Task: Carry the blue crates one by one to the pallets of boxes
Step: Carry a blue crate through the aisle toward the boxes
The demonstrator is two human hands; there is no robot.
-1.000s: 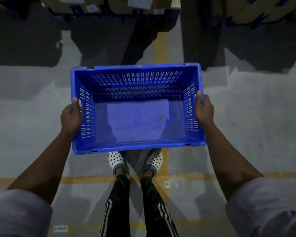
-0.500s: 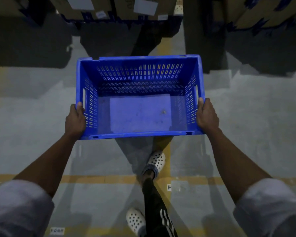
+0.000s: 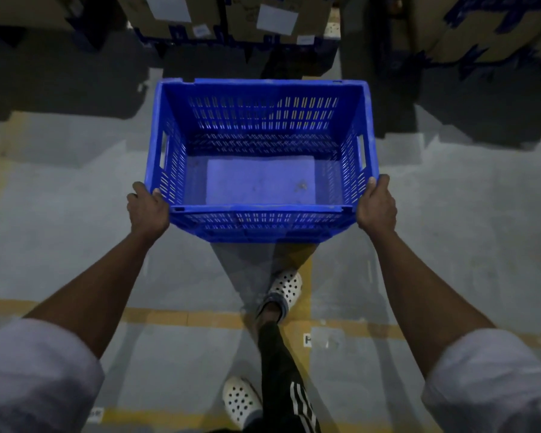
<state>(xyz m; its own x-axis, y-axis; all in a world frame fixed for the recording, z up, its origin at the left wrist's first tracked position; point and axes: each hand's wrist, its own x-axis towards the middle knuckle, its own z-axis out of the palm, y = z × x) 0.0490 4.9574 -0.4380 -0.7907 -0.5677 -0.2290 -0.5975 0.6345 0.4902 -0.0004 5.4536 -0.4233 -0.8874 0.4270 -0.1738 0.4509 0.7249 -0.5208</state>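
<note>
The blue crate [image 3: 260,182], empty, is held between the two hands, its long axis running from hand to hand. The left hand [image 3: 149,210] and right hand [image 3: 377,207] each grip a near corner, thumbs over the rim, neither nearer. The pallets of boxes [image 3: 263,17] lie straight ahead, beyond the crate's far wall.

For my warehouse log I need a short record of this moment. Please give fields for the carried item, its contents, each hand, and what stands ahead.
item: blue crate, held above the floor
contents: none visible, bottom bare
left hand: grips the crate's near left corner
right hand: grips the near right corner
ahead: cardboard boxes with white labels
floor marks: yellow lines
</note>
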